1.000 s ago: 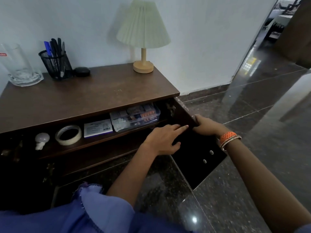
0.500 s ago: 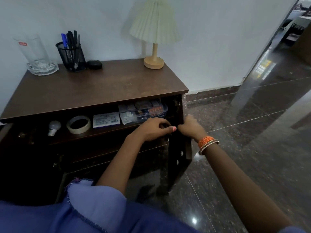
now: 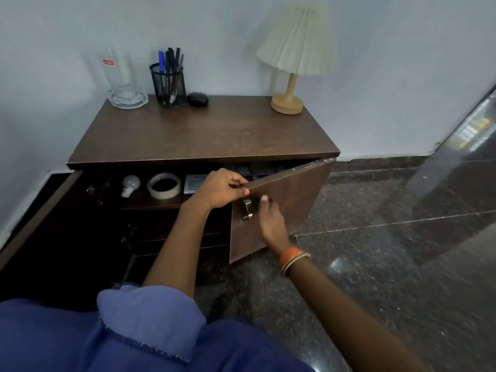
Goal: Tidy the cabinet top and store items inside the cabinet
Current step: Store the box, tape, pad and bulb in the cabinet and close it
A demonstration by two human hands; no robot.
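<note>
The right-hand door (image 3: 281,208) of the cabinet (image 3: 204,138) stood partly swung in, its top edge slanting across the upper shelf (image 3: 150,204), and both hands were on it, most likely to guide it shut now that things had been stored inside. The left hand (image 3: 218,189) curled over the door's top corner, fingers hooked on the edge, which gave a firm hold for steering. The right hand (image 3: 271,224) lay against the door's outer face just beside the metal handle (image 3: 247,209) with fingers fairly straight; it seemed to press rather than grip, though blur made that hard to confirm. On the shelf sat a light bulb (image 3: 130,183), a roll of tape (image 3: 163,185) and a small printed box (image 3: 194,183), lined up near the front edge where they were easy to reach; a clear case behind the door was mostly hidden. The left door (image 3: 37,210) hung wide open, so that side was not yet closed. On the worktop, a glass (image 3: 120,81), a pen holder (image 3: 168,84), a small black case (image 3: 198,99) and a lamp (image 3: 292,63) stood along the back by the wall, leaving the front bare, which read as tidied.
</note>
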